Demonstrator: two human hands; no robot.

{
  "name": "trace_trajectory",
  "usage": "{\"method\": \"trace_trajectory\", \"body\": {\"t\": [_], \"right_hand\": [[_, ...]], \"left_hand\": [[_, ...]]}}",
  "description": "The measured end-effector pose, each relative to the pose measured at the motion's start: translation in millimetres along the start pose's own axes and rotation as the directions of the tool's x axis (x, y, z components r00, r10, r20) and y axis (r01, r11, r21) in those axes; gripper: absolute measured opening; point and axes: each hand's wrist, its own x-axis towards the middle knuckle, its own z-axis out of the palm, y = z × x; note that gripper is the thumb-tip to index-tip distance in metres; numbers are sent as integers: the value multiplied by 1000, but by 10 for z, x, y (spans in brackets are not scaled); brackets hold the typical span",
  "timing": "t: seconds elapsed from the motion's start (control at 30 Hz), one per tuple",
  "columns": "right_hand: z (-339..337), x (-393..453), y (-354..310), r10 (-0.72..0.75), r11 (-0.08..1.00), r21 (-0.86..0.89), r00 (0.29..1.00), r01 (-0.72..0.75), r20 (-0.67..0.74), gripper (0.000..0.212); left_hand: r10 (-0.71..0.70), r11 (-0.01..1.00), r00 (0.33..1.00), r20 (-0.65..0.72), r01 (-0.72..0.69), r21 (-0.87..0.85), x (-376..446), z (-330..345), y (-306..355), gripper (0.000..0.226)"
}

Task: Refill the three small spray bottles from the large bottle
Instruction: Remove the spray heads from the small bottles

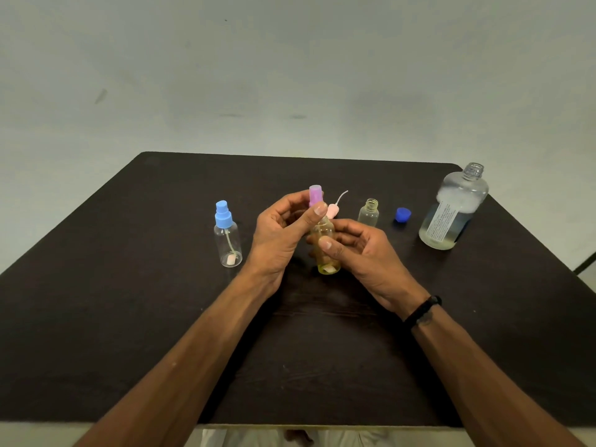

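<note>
At the table's middle, a small bottle (326, 253) holding yellowish liquid carries a purple spray top (315, 194). My left hand (283, 230) pinches that purple top with thumb and fingers. My right hand (361, 250) grips the bottle's body. A blue-topped small spray bottle (227, 235) stands clear and upright to the left. An uncapped small bottle (368, 213) stands to the right, and a pink spray head (333, 208) with its tube lies behind my hands. The large bottle (453, 209) stands open at the far right, partly filled. Its blue cap (402, 215) lies beside it.
The dark table (161, 301) meets a pale wall at the back. Its near edge runs just below my forearms. A black band circles my right wrist (422, 309).
</note>
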Motion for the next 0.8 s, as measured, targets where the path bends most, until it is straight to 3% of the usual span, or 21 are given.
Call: {"method": "trace_trajectory", "body": {"t": [0.37, 0.6, 0.8], "right_hand": [[-1, -6, 7, -9, 1000, -3, 1000, 9, -3, 50], [-30, 5, 6, -63, 989, -138, 996, 54, -61, 42], [-43, 1, 4, -68, 989, -136, 990, 51, -122, 39]], "left_hand": [[0, 1000, 998, -59, -1, -21, 32, -42, -6, 40], [-44, 962, 991, -124, 9, -273, 119, -92, 29, 40], [19, 962, 981, -192, -70, -263, 168, -133, 45, 33]]}}
